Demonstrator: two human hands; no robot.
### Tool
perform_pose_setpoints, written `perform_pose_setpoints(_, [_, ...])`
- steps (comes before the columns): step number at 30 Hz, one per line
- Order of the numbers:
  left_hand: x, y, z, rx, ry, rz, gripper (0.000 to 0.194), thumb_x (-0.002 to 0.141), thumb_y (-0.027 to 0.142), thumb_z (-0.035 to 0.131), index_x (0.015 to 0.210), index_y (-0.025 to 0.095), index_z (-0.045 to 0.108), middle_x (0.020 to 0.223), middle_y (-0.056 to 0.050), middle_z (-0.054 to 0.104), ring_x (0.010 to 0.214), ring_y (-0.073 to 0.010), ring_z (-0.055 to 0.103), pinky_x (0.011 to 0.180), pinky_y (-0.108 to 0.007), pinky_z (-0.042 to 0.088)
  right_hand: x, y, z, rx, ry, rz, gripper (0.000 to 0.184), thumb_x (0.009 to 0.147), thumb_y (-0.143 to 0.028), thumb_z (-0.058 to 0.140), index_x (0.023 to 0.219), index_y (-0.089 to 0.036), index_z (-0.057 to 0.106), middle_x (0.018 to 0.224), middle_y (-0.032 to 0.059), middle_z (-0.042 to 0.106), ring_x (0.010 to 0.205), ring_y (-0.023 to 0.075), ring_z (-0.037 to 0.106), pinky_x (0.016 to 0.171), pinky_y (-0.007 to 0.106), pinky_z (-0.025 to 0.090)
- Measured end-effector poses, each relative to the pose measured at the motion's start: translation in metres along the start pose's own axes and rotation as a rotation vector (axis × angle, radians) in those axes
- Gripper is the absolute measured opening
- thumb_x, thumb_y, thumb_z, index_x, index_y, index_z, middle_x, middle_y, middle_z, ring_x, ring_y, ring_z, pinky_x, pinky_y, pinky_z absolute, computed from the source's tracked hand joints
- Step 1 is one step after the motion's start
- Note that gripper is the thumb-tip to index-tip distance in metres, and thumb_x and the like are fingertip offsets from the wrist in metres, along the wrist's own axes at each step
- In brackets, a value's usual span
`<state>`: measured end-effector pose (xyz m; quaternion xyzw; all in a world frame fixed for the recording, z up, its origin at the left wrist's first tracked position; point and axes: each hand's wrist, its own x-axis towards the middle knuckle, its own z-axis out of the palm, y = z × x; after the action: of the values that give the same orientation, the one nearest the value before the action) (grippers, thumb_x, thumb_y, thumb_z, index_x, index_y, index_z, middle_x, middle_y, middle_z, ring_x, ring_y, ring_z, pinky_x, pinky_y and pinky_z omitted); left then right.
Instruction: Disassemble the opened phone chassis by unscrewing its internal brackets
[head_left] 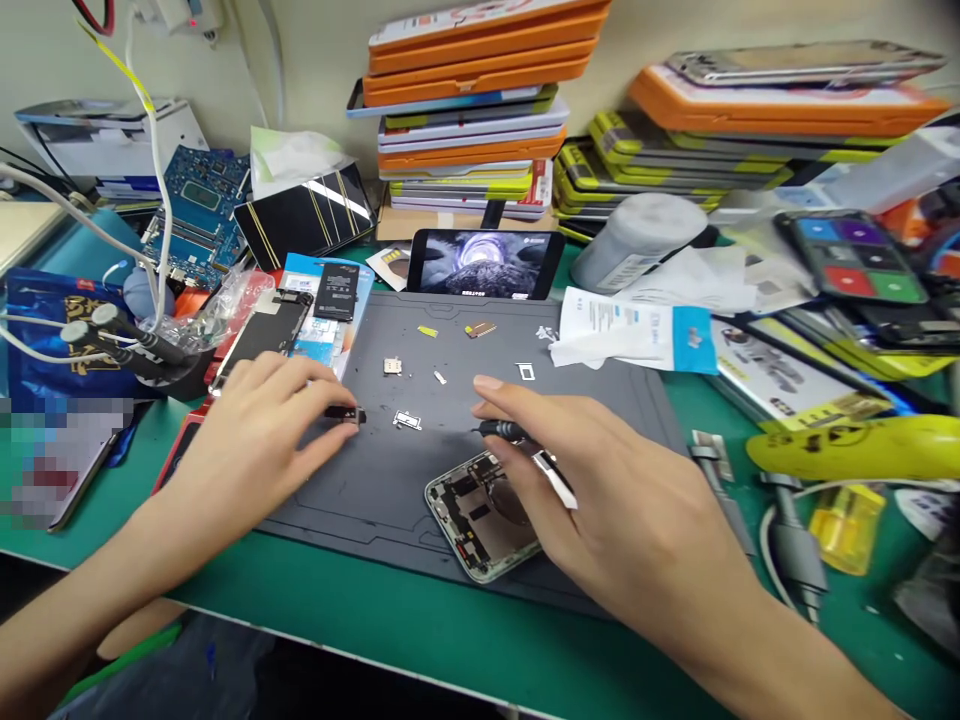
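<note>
My left hand (pixel 262 435) pinches a small dark phone part (pixel 345 412) between thumb and fingertips, just above the grey mat (pixel 360 490). In my right hand (pixel 622 490) is a slim black screwdriver (pixel 504 430), its tip pointing left; most of its shaft is hidden by the fingers. Under that hand lies an opened phone body (pixel 480 525) with its inside facing up, partly covered by the hand. Between the hands rest a small white-and-black bracket (pixel 407 420), a metal SIM reader (pixel 392 367) and a tiny silver piece (pixel 440 377). A SIM tray (pixel 526 371) lies farther right.
A phone (pixel 487 265) playing a video leans at the mat's back. Stacked orange and yellow boxes (pixel 480 70) rise behind it. A phone screen (pixel 262 340) and battery (pixel 335 292) lie left; a yellow tool (pixel 855 447) and a cable (pixel 795 540) lie right.
</note>
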<state>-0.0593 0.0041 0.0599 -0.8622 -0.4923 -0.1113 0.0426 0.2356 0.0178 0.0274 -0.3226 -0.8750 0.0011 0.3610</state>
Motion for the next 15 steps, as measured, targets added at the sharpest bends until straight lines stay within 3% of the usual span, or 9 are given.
perform_pose_setpoints(3, [0.011, -0.001, 0.008, 0.064, -0.051, 0.065, 0.024, 0.109, 0.039, 0.061, 0.114, 0.02, 0.075, 0.118, -0.01, 0.073, 0.103, -0.03, 0.062, 0.089, -0.045, 0.045, 0.0, 0.0, 0.0, -0.001, -0.004, -0.003, 0.051, 0.098, 0.003, 0.065, 0.147, -0.006, 0.053, 0.118, 0.0149, 0.08, 0.097, 0.0239, 0.075, 0.085, 0.034, 0.059])
perform_pose_setpoints(5, [0.023, -0.006, 0.008, -0.019, -0.088, 0.083, 0.029, 0.107, 0.047, 0.063, 0.113, 0.022, 0.077, 0.113, -0.008, 0.073, 0.103, -0.0289, 0.063, 0.089, -0.043, 0.045, 0.0, 0.0, 0.0, 0.0, -0.007, -0.005, 0.052, 0.098, 0.003, 0.064, 0.147, -0.006, 0.053, 0.119, 0.0141, 0.08, 0.098, 0.0234, 0.075, 0.086, 0.033, 0.059])
perform_pose_setpoints(9, [0.058, -0.018, 0.008, -0.038, -0.103, 0.053, 0.018, 0.109, 0.033, 0.063, 0.114, 0.02, 0.076, 0.109, -0.005, 0.076, 0.102, -0.0256, 0.065, 0.094, -0.041, 0.044, 0.0, -0.001, 0.0, -0.007, -0.009, -0.004, 0.05, 0.097, 0.004, 0.064, 0.146, -0.005, 0.055, 0.116, 0.0141, 0.08, 0.099, 0.0228, 0.075, 0.089, 0.033, 0.059])
perform_pose_setpoints(15, [0.085, -0.02, 0.031, 0.04, -0.164, 0.126, 0.022, 0.106, 0.04, 0.069, 0.114, 0.02, 0.075, 0.112, -0.006, 0.076, 0.105, -0.0274, 0.066, 0.09, -0.041, 0.043, 0.001, 0.001, -0.002, -0.013, -0.006, 0.001, 0.049, 0.097, 0.005, 0.063, 0.144, -0.004, 0.056, 0.116, 0.0149, 0.081, 0.099, 0.0225, 0.074, 0.089, 0.033, 0.059])
